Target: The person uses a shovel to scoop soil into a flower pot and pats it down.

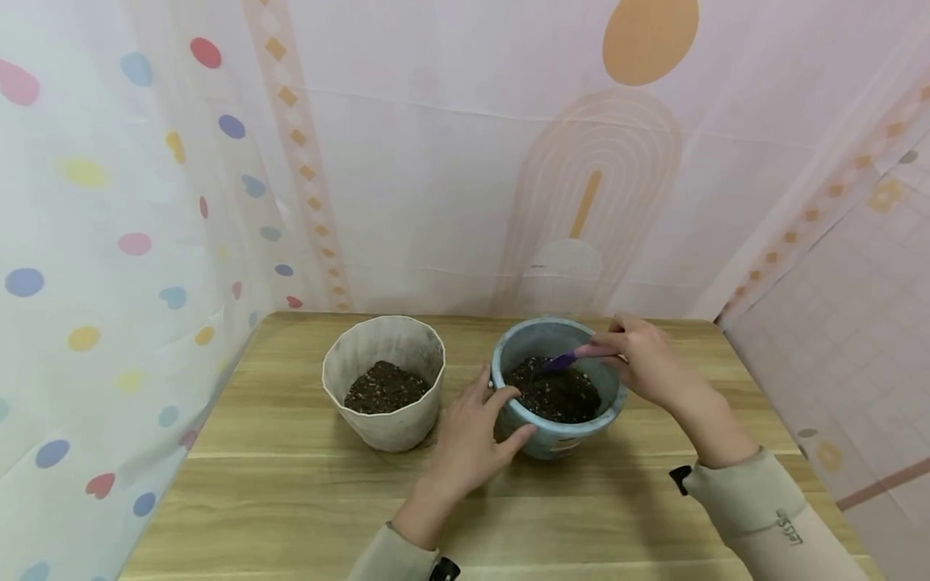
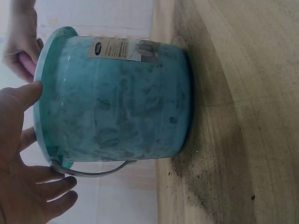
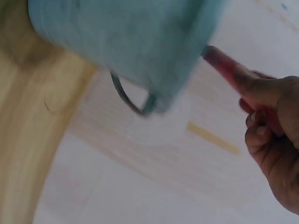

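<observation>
A light blue bucket (image 1: 558, 426) with dark soil (image 1: 552, 397) in it stands upright on the table. My right hand (image 1: 645, 361) grips the pink handle of a small trowel (image 1: 594, 351) at the bucket's right rim. The trowel's purple blade slants down into the bucket, its tip at the soil. At the near left of the rim, my left hand (image 1: 468, 440) rests with thumb and fingers spread and fairly straight. In the left wrist view, the thumb touches the rim of the bucket (image 2: 121, 102) and the other fingers extend by its wire handle (image 2: 93, 174).
A white pot (image 1: 395, 428) with a wavy rim, part filled with soil, stands left of the bucket. Both are on a wooden table (image 1: 291, 500). Scattered soil crumbs (image 2: 196, 186) lie beside the bucket. Patterned curtains (image 1: 436, 161) hang behind and at the sides.
</observation>
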Tool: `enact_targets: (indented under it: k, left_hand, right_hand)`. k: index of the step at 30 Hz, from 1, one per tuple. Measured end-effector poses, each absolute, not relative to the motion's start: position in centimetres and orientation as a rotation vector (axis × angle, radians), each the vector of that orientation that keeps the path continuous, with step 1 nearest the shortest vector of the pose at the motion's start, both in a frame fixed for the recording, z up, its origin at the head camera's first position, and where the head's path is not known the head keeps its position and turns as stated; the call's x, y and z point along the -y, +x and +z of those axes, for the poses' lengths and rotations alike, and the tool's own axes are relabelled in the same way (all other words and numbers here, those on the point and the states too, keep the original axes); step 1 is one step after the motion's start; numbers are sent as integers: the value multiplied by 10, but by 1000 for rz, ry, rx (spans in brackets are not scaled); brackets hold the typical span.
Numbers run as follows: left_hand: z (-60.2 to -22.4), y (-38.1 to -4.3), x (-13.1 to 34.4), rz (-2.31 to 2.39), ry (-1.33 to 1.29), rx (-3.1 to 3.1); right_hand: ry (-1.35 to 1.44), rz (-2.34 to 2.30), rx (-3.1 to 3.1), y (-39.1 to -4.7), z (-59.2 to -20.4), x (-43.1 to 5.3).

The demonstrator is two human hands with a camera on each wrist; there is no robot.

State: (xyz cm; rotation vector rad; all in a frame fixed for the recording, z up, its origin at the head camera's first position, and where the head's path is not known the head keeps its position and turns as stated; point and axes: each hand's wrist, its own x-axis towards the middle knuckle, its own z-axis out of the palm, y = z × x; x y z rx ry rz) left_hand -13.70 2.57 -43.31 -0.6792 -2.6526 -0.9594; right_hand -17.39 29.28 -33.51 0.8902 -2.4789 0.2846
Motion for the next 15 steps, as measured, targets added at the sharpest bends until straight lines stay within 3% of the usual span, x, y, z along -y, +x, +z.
enact_targets:
  k: [5, 15]
  left_hand:
    - [-433, -137, -25, -990, -674, 2637]
    - [-436, -137, -27, -1020, -677, 2620]
  right_hand:
    - [780, 76, 2657, -172, -329, -300]
    - [1003, 233, 2723, -168, -340, -318]
